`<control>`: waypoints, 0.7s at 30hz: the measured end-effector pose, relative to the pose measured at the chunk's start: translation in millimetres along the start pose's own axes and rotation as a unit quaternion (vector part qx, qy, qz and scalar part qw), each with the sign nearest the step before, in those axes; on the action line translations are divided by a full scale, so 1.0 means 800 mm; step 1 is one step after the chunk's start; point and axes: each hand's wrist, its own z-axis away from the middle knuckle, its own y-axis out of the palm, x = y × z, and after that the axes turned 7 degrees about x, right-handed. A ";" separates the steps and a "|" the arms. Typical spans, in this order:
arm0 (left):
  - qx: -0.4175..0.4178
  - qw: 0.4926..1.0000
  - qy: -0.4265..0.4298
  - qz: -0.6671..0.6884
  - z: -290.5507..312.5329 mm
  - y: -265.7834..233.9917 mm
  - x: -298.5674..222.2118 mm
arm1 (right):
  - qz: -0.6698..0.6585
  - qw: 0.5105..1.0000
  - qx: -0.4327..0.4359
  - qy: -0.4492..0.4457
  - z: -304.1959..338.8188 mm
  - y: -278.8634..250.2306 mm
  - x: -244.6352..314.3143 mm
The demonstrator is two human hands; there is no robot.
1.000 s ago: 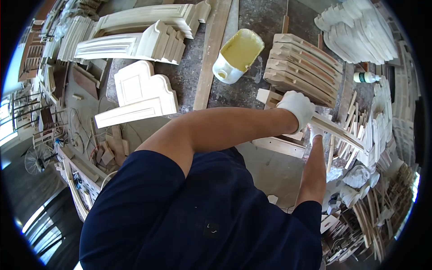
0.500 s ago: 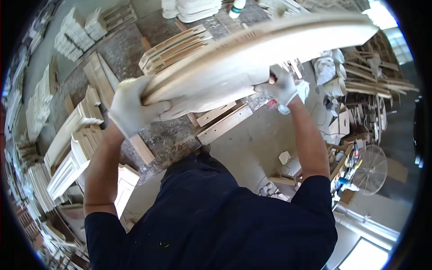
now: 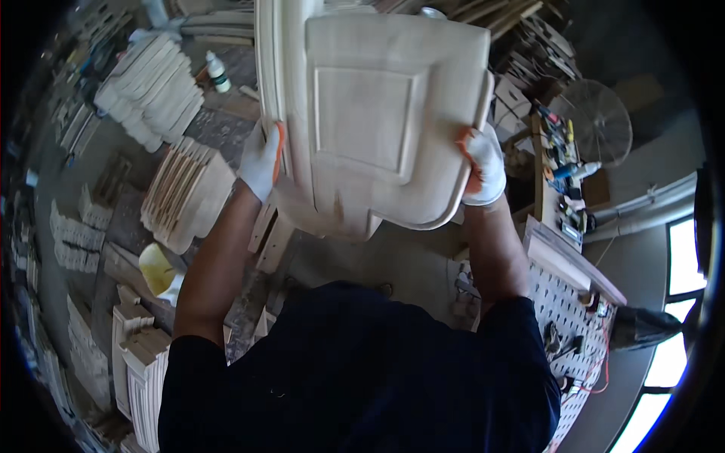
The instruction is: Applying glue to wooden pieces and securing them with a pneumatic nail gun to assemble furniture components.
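Note:
Upright in front of me is a large pale wooden panel (image 3: 362, 113) with a raised rectangular moulding, rounded corners and a notched lower edge. A ribbed, moulded edge runs along its left side, and its top left reaches past the picture's upper rim. My left hand (image 3: 260, 160), in a white glove with orange on the palm side, is closed on that left edge. On the right edge, my right hand (image 3: 485, 164) grips the panel in a matching glove, its fingers curled round the border. The panel hides whatever lies straight behind it.
Left of the panel, a workbench carries a stack of shaped wooden pieces (image 3: 185, 192), a white-and-green bottle (image 3: 218, 72) and a yellow-and-white cup-like object (image 3: 160, 270). More pale stacked pieces (image 3: 151, 90) stand farther left. To the right are a fan (image 3: 593, 121) and a perforated table (image 3: 555, 302).
The panel has turned from lying edge-on and slanted to upright, its broad face toward me. Both hands still hold it, and my view has swung to the right.

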 end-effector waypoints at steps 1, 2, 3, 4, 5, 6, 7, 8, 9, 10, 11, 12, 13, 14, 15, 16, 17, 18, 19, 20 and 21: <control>0.006 1.000 -0.010 0.022 -0.028 0.051 0.021 | 0.008 0.999 -0.027 -0.016 0.020 -0.023 0.000; 0.011 0.999 -0.022 0.044 -0.051 0.103 0.042 | 0.013 0.998 0.031 -0.060 0.034 -0.061 -0.008; 0.020 0.997 -0.033 0.064 -0.072 0.158 0.060 | 0.023 0.990 0.088 -0.105 0.044 -0.103 -0.014; 0.063 0.995 -0.046 0.056 -0.092 0.212 0.076 | 0.041 0.978 0.135 -0.151 0.057 -0.130 -0.014; 0.199 0.967 -0.105 0.119 -0.100 0.248 0.093 | 0.011 0.961 0.046 -0.272 0.053 -0.081 0.013; 0.335 0.908 -0.177 0.180 -0.096 0.290 0.110 | 0.055 0.978 -0.071 -0.190 0.066 -0.110 0.018; 0.455 0.821 -0.251 0.237 -0.090 0.331 0.127 | 0.086 0.972 -0.191 -0.103 0.076 -0.160 0.020; 0.554 0.713 -0.317 0.290 -0.080 0.376 0.140 | -0.019 0.976 -0.214 -0.037 0.077 -0.225 -0.002; 0.570 0.692 -0.335 0.288 -0.063 0.420 0.147 | -0.013 0.969 -0.243 -0.048 0.101 -0.250 0.005; 0.598 0.678 -0.320 0.282 -0.036 0.468 0.141 | -0.061 0.958 -0.277 -0.045 0.130 -0.270 0.012; 0.623 0.669 -0.294 0.279 -0.008 0.516 0.128 | -0.107 0.948 -0.298 -0.041 0.155 -0.289 0.025; 0.646 0.659 -0.268 0.277 0.015 0.559 0.120 | -0.154 0.935 -0.316 -0.038 0.181 -0.309 0.037; 0.666 0.649 -0.242 0.277 0.022 0.595 0.126 | -0.203 0.921 -0.332 -0.036 0.206 -0.332 0.046; 0.677 0.629 -0.262 0.278 0.015 0.622 0.147 | -0.240 0.911 -0.322 -0.092 0.242 -0.371 0.040; 0.652 0.685 -0.271 0.177 -0.005 0.641 0.171 | -0.277 0.898 -0.308 -0.145 0.281 -0.407 0.023; 0.622 0.731 -0.271 0.070 -0.035 0.661 0.194 | -0.279 0.889 -0.328 -0.157 0.321 -0.422 0.017; 0.586 0.765 -0.264 -0.040 -0.063 0.682 0.218 | -0.275 0.851 -0.412 -0.174 0.371 -0.434 0.011; 0.548 0.786 -0.244 -0.148 -0.085 0.714 0.242 | -0.266 0.806 -0.493 -0.191 0.419 -0.451 0.010; 0.619 0.735 -0.277 0.000 -0.091 0.749 0.260 | -0.259 0.768 -0.550 -0.200 0.471 -0.465 0.005; 0.664 0.665 -0.308 0.151 -0.091 0.780 0.279 | -0.253 0.728 -0.604 -0.204 0.520 -0.472 -0.006; 0.669 0.653 -0.322 0.151 -0.072 0.812 0.300 | -0.254 0.715 -0.617 -0.210 0.564 -0.474 -0.015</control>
